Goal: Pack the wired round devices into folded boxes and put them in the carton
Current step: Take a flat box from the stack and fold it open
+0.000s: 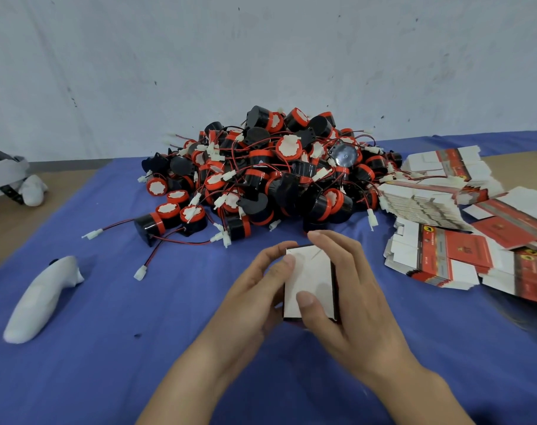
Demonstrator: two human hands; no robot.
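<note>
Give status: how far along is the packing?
Early. Done: no finished boxes or carton in view. In hand: left hand and right hand grip one folded box, white face up. Remaining: the big pile of wired devices and the stacks of flat boxes.

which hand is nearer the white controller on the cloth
Left. The left hand grips the box on its left side, toward the controller; the right hand holds the box's other side, farther off.
</note>
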